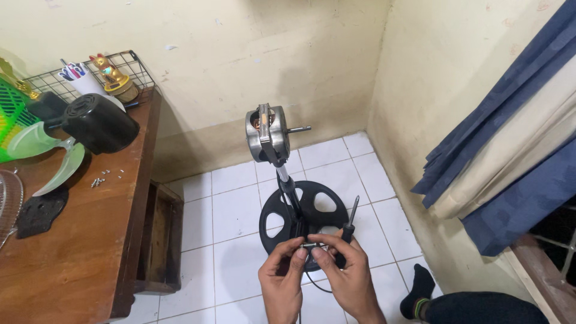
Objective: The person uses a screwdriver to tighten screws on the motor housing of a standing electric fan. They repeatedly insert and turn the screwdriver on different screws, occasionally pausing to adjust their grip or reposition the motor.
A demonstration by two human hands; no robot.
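Both hands low over the white tiled floor (pixel 240 210), left hand (pixel 281 279) and right hand (pixel 348 273) with grips pinched together on a small dark part (pixel 312 245), right also clamped on a screwdriver (pixel 350 221), stripped fan motor (pixel 267 135) on its stand above the round black base (pixel 318 207), wooden tabletop (pixel 78 240) at left

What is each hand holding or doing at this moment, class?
Left hand: fingers pinched shut on a small dark cylindrical part.
Right hand: closed around a black-handled screwdriver, fingertips also on that part.
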